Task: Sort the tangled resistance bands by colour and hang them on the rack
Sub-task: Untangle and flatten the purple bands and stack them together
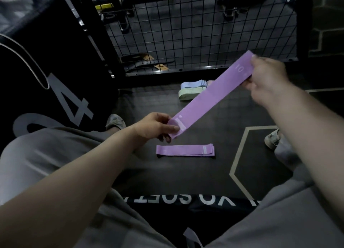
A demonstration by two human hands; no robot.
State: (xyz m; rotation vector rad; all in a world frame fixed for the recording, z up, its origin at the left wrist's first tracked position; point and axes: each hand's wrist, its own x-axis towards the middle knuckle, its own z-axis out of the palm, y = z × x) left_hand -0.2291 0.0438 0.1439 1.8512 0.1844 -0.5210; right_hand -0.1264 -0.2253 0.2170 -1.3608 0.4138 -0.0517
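A purple resistance band (210, 97) is stretched flat and slanted between both hands, above the dark floor. My left hand (154, 126) pinches its near lower end by the white label. My right hand (268, 80) grips its far upper end. A second purple band (185, 150) lies flat on the floor just below my left hand. Farther back, a small pile holds a light blue band (193, 84) on a pale green band (189, 94), partly hidden behind the held band.
A black wire mesh panel (186, 33) stands upright behind the pile. A large black box with a grey "4" (70, 102) sits at the left. My knees in grey shorts and my shoes (272, 138) frame the dark mat with its beige line marking.
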